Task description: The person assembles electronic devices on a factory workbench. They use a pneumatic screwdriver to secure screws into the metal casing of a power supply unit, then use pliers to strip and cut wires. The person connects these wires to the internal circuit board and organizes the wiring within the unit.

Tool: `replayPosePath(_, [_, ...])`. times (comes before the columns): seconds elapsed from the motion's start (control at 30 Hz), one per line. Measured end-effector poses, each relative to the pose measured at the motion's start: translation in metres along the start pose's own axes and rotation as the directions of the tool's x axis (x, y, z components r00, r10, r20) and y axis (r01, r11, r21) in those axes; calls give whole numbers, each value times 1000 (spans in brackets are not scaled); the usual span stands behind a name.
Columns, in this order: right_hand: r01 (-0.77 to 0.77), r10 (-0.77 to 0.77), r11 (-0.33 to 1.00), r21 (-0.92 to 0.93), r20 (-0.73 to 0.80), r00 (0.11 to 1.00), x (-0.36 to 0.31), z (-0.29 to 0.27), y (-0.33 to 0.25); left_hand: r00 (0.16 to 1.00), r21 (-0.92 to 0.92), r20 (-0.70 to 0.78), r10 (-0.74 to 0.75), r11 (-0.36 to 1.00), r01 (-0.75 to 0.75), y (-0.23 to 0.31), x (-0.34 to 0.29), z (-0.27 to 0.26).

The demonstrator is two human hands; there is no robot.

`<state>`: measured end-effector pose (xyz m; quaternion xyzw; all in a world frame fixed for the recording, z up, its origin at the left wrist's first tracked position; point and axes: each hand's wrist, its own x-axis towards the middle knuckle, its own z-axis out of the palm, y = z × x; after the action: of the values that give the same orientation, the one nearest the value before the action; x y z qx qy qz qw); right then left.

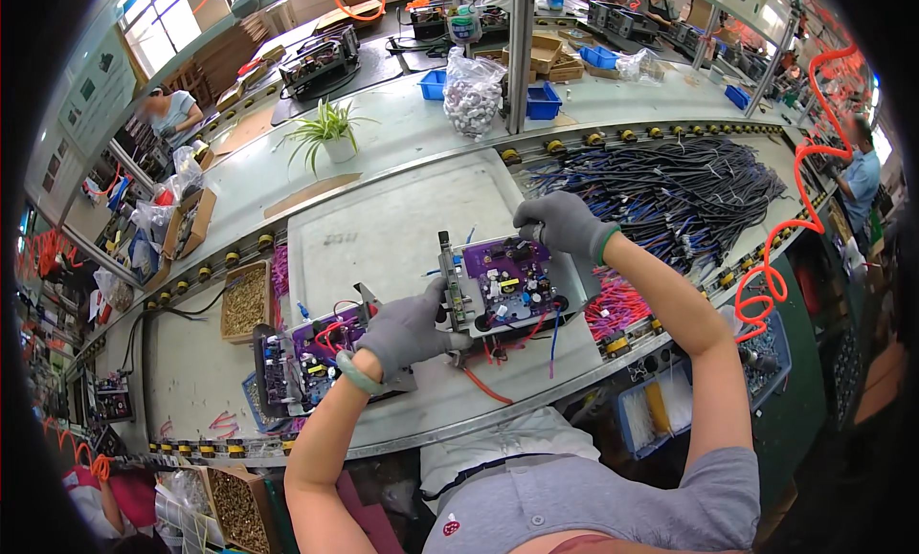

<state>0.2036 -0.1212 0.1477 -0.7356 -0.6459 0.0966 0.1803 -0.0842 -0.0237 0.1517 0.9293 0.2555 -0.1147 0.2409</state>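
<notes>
A metal chassis with a purple circuit board (pixel 503 281) sits in front of me on the bench, its wires hanging over the near side. My left hand (pixel 414 329), in a grey glove, is closed around the upright dark panel (pixel 446 267) on the chassis's left side. At the far right corner, my grey-gloved right hand (pixel 565 226) has its fingers bent and pressed together; whether they grip the chassis or a small part there is hidden. A second assembly with a purple board (pixel 321 353) stands to the left, partly behind my left wrist. An orange cable (pixel 488 386) lies near the front edge.
Piled black and blue cables (pixel 684 195) cover the bench at right, beside pink and red wires (pixel 617 305). A box of small brass-coloured parts (pixel 247 300) is at left. Behind are a potted plant (pixel 337 148) and a bag of white parts (pixel 473 93). An orange coiled hose (pixel 780 233) hangs at right.
</notes>
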Motion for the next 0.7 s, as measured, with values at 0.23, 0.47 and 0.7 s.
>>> replayPosePath(0.23, [-27, 3, 948, 316, 77, 997, 2, -1, 13, 1000, -2, -1, 18, 1000, -18, -4, 3, 4])
replayPosePath(0.47, [62, -25, 860, -506, 81, 996, 0, -7, -11, 1000, 10, 3, 7, 1000, -7, -4, 3, 4])
replayPosePath(0.7, [249, -251, 645, -722, 108, 962, -5, 7, -4, 1000, 0, 18, -1, 1000, 1, 2, -1, -3])
